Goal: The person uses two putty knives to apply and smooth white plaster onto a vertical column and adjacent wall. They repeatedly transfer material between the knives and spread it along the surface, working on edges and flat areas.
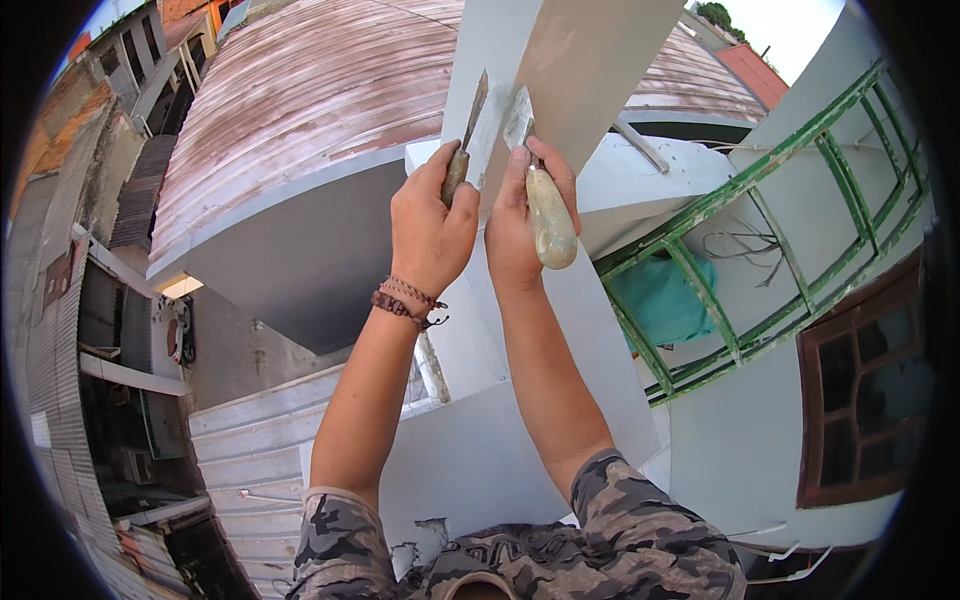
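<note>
My left hand (430, 222) is closed around the wooden handle of a putty knife (468, 130) whose metal blade carries grey-white paste. My right hand (520, 215) grips a second putty knife (548, 215) by its pale worn handle, its blade tip meeting the left blade. Both blades are raised in front of a grey plastered column corner (590, 60) that runs up and away from me. A braided cord bracelet (405, 302) sits on my left wrist. Both arms wear short camouflage sleeves.
Far below on the left lie a rusty corrugated roof (300, 90), a grey concrete ledge (300, 260) and an alley with buildings. On the right stand a green metal frame (740, 260), a brown window frame (860, 390) and loose wires (735, 245).
</note>
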`<act>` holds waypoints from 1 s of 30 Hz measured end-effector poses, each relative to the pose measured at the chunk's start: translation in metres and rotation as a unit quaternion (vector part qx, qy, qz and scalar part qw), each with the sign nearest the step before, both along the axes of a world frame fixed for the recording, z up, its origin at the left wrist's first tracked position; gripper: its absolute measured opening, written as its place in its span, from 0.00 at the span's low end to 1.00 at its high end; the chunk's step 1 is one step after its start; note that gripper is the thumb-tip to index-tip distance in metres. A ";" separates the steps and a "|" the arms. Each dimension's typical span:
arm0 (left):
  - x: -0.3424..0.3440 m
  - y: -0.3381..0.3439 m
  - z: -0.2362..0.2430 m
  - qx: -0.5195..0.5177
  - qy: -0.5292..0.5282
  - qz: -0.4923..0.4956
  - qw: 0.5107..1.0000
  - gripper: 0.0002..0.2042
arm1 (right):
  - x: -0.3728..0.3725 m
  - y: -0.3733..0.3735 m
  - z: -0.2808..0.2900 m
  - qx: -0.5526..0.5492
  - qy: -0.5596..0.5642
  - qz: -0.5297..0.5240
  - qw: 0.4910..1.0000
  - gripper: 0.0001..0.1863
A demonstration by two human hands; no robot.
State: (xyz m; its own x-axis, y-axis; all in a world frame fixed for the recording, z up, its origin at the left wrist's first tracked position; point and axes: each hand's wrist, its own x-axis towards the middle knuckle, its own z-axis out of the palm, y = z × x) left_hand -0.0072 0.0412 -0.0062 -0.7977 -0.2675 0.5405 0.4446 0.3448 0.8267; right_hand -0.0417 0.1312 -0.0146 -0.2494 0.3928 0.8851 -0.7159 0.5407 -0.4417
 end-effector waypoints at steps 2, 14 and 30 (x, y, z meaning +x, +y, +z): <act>0.001 -0.003 0.002 0.007 -0.010 -0.013 1.000 0.20 | 0.005 -0.010 0.002 0.011 0.001 -0.019 1.000 0.08; -0.001 -0.014 -0.007 0.153 -0.076 -0.109 0.979 0.20 | 0.008 0.011 -0.010 0.002 -0.090 0.032 0.995 0.11; 0.000 0.001 0.005 0.007 -0.057 0.021 0.998 0.19 | 0.072 0.104 0.013 -0.270 -0.225 0.218 0.910 0.14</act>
State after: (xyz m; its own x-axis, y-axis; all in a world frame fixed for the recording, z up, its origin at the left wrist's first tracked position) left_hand -0.0070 0.0422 -0.0012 -0.8417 -0.3093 0.4426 0.3324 0.3492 0.8761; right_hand 0.0302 0.2356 -0.0017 -0.7756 0.5172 0.3620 -0.4911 -0.1342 -0.8607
